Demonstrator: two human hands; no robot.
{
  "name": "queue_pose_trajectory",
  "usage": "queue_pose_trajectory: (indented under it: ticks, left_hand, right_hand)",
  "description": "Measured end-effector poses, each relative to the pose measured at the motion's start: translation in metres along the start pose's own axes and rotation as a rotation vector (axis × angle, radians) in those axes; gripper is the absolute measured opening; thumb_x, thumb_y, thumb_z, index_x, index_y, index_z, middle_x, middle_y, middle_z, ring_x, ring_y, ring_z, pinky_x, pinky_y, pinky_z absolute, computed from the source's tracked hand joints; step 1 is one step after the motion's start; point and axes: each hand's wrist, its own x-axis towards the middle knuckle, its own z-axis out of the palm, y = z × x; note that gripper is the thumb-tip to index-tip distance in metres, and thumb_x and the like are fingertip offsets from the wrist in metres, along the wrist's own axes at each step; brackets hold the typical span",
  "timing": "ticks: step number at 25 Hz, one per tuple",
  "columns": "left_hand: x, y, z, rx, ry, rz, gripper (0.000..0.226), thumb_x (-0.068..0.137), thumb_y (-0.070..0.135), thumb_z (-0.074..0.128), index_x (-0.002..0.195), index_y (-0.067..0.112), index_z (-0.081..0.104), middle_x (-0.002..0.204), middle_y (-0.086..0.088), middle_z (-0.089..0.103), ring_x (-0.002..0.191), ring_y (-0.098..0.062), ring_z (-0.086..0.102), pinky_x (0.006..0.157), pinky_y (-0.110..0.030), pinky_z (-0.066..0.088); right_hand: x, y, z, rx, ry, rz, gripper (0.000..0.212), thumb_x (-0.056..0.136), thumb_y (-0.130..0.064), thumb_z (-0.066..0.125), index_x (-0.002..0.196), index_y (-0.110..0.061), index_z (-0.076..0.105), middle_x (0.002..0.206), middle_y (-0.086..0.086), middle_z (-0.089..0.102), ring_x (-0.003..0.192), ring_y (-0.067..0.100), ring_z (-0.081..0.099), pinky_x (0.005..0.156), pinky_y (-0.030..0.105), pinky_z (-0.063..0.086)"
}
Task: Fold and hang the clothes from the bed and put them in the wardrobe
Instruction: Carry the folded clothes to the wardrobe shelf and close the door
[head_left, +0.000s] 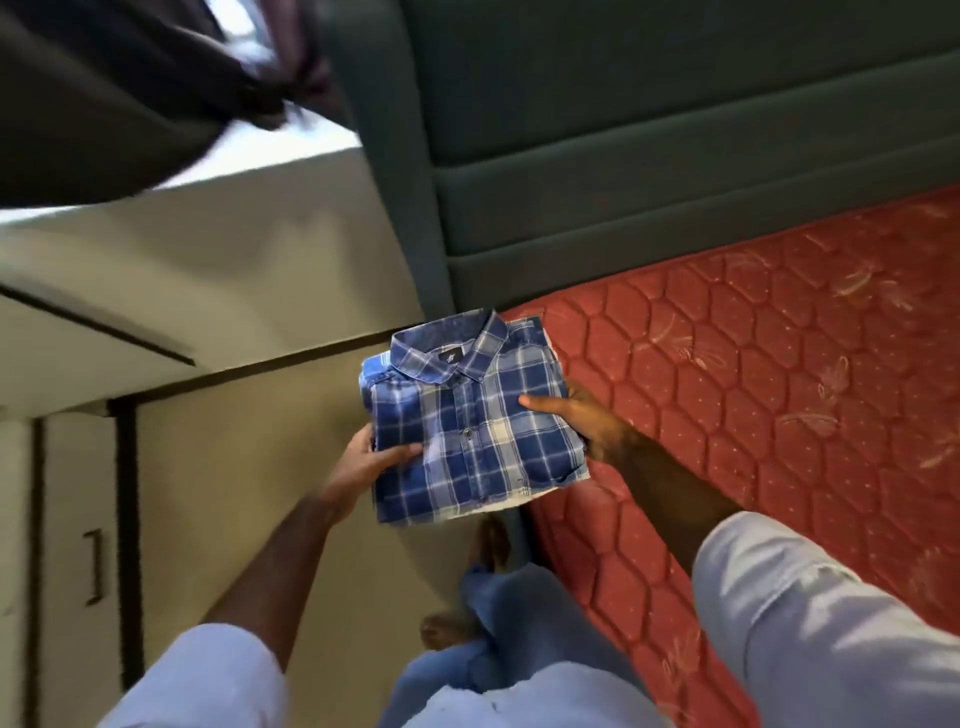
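A folded blue and white plaid shirt with its collar on top is held in the air between my two hands, over the gap beside the bed. My left hand grips its left edge, thumb on top. My right hand grips its right edge, thumb lying across the front. A second folded blue garment shows under the shirt at its upper left. The bed's red quilted mattress lies to the right.
A dark green padded headboard stands beyond the mattress. A cream cabinet door with a dark handle is at the left. A dark curtain hangs at the upper left. My bare feet and blue trousers are below on the beige floor.
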Motion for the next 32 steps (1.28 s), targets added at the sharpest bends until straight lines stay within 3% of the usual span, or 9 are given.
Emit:
queue_pose_trajectory:
  ticks: [4,11,13,17,20,24,28,30,32]
  left_hand:
    - [-0.092,0.009,-0.053,-0.215,0.303,0.161,0.041,0.093,0.035,0.067,0.126,0.011,0.066,0.117,-0.012,0.074,0.103,-0.031,0.073,0.088,-0.045,0.057]
    - [-0.258,0.018,-0.148,-0.462,0.647,0.381,0.046,0.091,0.041,0.069,0.129,0.015,0.066,0.117,-0.010,0.074,0.106,-0.032,0.072,0.099,-0.055,0.053]
    - [-0.299,0.016,-0.176,-0.531,0.753,0.440,0.046,0.091,0.041,0.070,0.129,0.015,0.066,0.115,-0.009,0.075,0.103,-0.031,0.073,0.095,-0.051,0.056]
    - [-0.362,0.024,-0.227,-0.654,0.968,0.561,0.030,0.098,0.032,0.063,0.121,0.014,0.067,0.102,-0.007,0.078,0.088,-0.024,0.076,0.067,-0.032,0.060]
    - [-0.399,0.033,-0.268,-0.692,1.081,0.624,0.031,0.098,0.032,0.061,0.122,0.014,0.066,0.106,-0.008,0.078,0.093,-0.027,0.075,0.070,-0.033,0.059]
    - [-0.436,0.048,-0.324,-0.706,1.263,0.685,0.032,0.098,0.031,0.062,0.124,0.014,0.065,0.109,-0.008,0.077,0.098,-0.028,0.074,0.079,-0.038,0.059]
    - [-0.471,0.048,-0.369,-0.697,1.466,0.677,0.037,0.096,0.031,0.066,0.130,0.014,0.061,0.112,-0.007,0.076,0.100,-0.028,0.074,0.089,-0.044,0.059]
    - [-0.487,0.044,-0.386,-0.711,1.546,0.678,0.033,0.096,0.030,0.066,0.126,0.016,0.062,0.110,-0.007,0.076,0.098,-0.027,0.074,0.081,-0.039,0.061]
    - [-0.507,0.038,-0.404,-0.725,1.632,0.675,0.029,0.097,0.029,0.065,0.123,0.018,0.062,0.108,-0.005,0.076,0.093,-0.023,0.075,0.073,-0.032,0.060]
  right_hand:
    - [-0.033,-0.050,0.093,-0.103,-0.158,-0.066,0.044,0.090,-0.011,0.074,0.132,-0.014,0.061,0.121,0.009,0.074,0.109,0.029,0.072,0.089,0.044,0.060]
    - [-0.081,-0.138,0.276,-0.331,-0.406,-0.189,0.081,0.066,-0.031,0.092,0.135,-0.013,0.053,0.119,0.015,0.073,0.106,0.037,0.072,0.093,0.056,0.057]
    - [-0.091,-0.158,0.335,-0.392,-0.486,-0.218,0.074,0.075,-0.027,0.088,0.137,-0.013,0.052,0.120,0.016,0.072,0.106,0.038,0.072,0.093,0.056,0.057]
    - [-0.094,-0.200,0.448,-0.491,-0.689,-0.335,0.050,0.091,-0.019,0.074,0.137,-0.014,0.055,0.121,0.015,0.072,0.109,0.037,0.070,0.098,0.058,0.054]
    - [-0.097,-0.231,0.526,-0.535,-0.820,-0.394,0.043,0.095,-0.017,0.069,0.135,-0.021,0.055,0.120,0.010,0.074,0.109,0.032,0.072,0.098,0.054,0.055]
    - [-0.081,-0.272,0.624,-0.624,-0.985,-0.475,0.049,0.095,-0.021,0.069,0.140,-0.026,0.050,0.122,0.001,0.074,0.106,0.020,0.073,0.091,0.041,0.058]
    - [-0.085,-0.295,0.722,-0.734,-1.152,-0.524,0.046,0.102,-0.021,0.061,0.134,-0.040,0.034,0.119,-0.017,0.061,0.083,-0.008,0.063,0.060,0.007,0.050]
    - [-0.082,-0.299,0.770,-0.762,-1.234,-0.533,0.051,0.101,-0.022,0.062,0.142,-0.036,0.035,0.116,-0.018,0.061,0.086,-0.006,0.066,0.063,0.009,0.052]
    - [-0.077,-0.292,0.821,-0.793,-1.286,-0.511,0.059,0.098,-0.024,0.067,0.149,-0.029,0.038,0.121,-0.006,0.069,0.099,0.009,0.073,0.081,0.028,0.060]
